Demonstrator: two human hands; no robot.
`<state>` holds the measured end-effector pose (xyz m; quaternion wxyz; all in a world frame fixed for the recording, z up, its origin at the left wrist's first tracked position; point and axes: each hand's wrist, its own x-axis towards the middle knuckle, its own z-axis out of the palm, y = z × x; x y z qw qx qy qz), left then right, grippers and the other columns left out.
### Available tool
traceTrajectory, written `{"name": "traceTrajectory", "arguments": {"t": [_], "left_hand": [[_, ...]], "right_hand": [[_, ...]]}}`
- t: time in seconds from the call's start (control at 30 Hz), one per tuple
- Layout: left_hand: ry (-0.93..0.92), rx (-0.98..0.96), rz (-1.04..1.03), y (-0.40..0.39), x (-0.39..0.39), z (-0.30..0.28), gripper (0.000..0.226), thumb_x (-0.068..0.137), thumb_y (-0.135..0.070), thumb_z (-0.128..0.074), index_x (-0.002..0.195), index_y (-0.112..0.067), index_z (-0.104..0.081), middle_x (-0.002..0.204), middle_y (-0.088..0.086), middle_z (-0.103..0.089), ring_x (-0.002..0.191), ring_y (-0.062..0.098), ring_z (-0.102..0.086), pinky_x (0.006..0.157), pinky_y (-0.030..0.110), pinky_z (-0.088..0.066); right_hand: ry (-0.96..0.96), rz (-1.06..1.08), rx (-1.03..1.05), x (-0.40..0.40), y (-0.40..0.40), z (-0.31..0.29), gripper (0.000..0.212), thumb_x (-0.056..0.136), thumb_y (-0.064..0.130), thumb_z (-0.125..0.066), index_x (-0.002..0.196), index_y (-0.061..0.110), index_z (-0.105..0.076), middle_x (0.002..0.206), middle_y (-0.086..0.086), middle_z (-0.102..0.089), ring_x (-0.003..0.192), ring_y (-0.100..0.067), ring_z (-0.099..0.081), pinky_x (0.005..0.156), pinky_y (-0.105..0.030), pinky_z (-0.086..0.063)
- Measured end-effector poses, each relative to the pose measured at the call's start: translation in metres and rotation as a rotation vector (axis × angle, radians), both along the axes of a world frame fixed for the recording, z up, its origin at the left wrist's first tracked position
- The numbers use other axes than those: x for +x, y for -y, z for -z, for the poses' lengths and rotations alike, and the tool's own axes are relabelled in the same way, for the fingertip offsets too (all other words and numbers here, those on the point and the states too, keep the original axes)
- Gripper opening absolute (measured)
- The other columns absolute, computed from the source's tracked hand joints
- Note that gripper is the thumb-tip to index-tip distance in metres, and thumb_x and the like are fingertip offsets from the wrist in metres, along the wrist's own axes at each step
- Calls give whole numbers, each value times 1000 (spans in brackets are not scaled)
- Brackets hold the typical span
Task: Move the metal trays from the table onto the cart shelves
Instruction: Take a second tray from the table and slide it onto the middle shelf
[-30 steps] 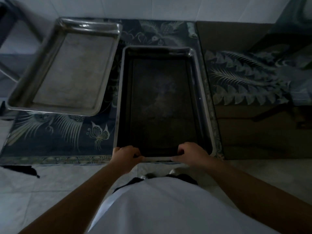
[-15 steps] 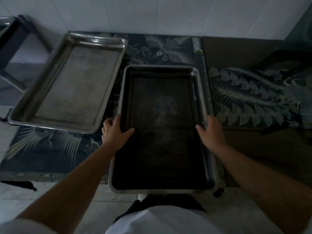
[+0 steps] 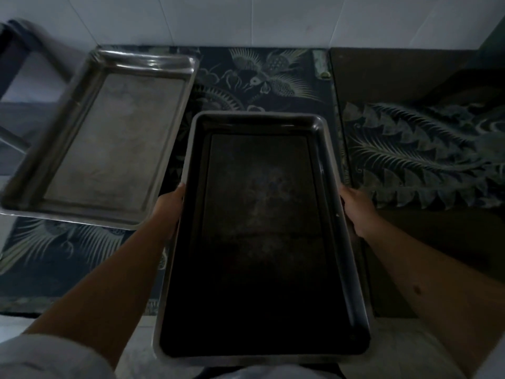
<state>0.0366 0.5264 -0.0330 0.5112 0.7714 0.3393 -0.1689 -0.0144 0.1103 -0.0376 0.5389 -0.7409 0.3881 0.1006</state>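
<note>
Dark metal tray [image 3: 262,242] with dull, smudged floor and shiny rim, paler metal tray [image 3: 109,138] with matt, scuffed floor, patterned tablecloth [image 3: 259,77], glossy white wall tiles [image 3: 246,20].

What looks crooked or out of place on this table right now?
The lighter metal tray sits askew, angled to the table and its left corner past the edge. The dark tray, held in both hands, shows nothing spilled.
</note>
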Motion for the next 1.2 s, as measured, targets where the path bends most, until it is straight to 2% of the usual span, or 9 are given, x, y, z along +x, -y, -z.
{"name": "traceTrajectory", "arguments": {"t": [0.07, 0.13, 0.43, 0.6, 0.7, 0.83, 0.9, 1.07, 1.2], "left_hand": [[28, 37, 22, 0, -8, -9, 60, 90, -62, -53, 86, -5, -72, 69, 9, -70, 67, 26, -68, 59, 31, -52], [33, 14, 29, 1, -21, -21, 59, 89, -64, -53, 81, -9, -73, 65, 8, -73, 67, 26, -70, 58, 30, -54], [208, -147, 132, 1, -43, -70, 56, 95, -59, -48, 124, -15, -66, 123, 13, -69, 112, 32, -66, 99, 50, -52], [220, 56, 59, -15, -84, -78, 42, 103, -42, -43, 124, -14, -65, 118, 22, -68, 108, 39, -64, 96, 49, -51], [179, 87, -57, -41, -126, -76, 40, 103, -38, -44, 128, -14, -62, 118, 25, -67, 107, 39, -65, 95, 51, -52], [139, 62, -441, -81, -199, -87, 58, 85, -69, -55, 85, -14, -73, 93, 17, -74, 89, 33, -70, 86, 50, -57], [158, 76, -590, -100, -241, -94, 54, 85, -68, -57, 80, -15, -70, 90, 17, -73, 87, 34, -69, 87, 52, -57], [159, 116, -845, -139, -358, -97, 44, 94, -52, -56, 79, -14, -72, 74, 10, -75, 73, 26, -69, 63, 36, -57], [183, 223, -1030, -166, -436, -98, 55, 99, -51, -46, 103, -5, -75, 95, 17, -72, 95, 35, -68, 84, 43, -53]], "right_hand": [[22, 32, 38, -9, 2, -11, 27, 87, 52, -56, 78, 34, -74, 74, -3, -74, 66, -21, -71, 60, -31, -54], [52, 68, 59, -20, 5, -24, 24, 83, 52, -60, 73, 36, -74, 72, 0, -74, 68, -21, -71, 65, -34, -56], [215, 52, 42, -25, -1, -87, 30, 90, 45, -55, 89, 21, -73, 86, -6, -74, 80, -23, -70, 71, -35, -54], [203, -83, 31, -11, -27, -94, 38, 95, 38, -52, 113, 8, -67, 103, -9, -67, 92, -25, -63, 83, -32, -47], [197, -210, 57, 3, -58, -97, 34, 95, 32, -54, 108, 4, -68, 100, -14, -67, 90, -25, -62, 76, -30, -45], [182, -471, 78, 16, -123, -94, 28, 92, 37, -53, 81, 17, -69, 76, -1, -67, 72, -15, -65, 57, -26, -44], [189, -588, 85, 16, -166, -91, 29, 92, 36, -54, 72, 21, -68, 73, -2, -67, 59, -7, -64, 48, -20, -45], [193, -945, 93, -8, -284, -92, 39, 95, 36, -51, 106, 2, -66, 109, -23, -66, 86, -27, -60, 77, -32, -44], [287, -1171, 61, -36, -378, -110, 36, 95, 34, -51, 98, 2, -68, 98, -21, -68, 86, -28, -61, 73, -32, -41]]}}
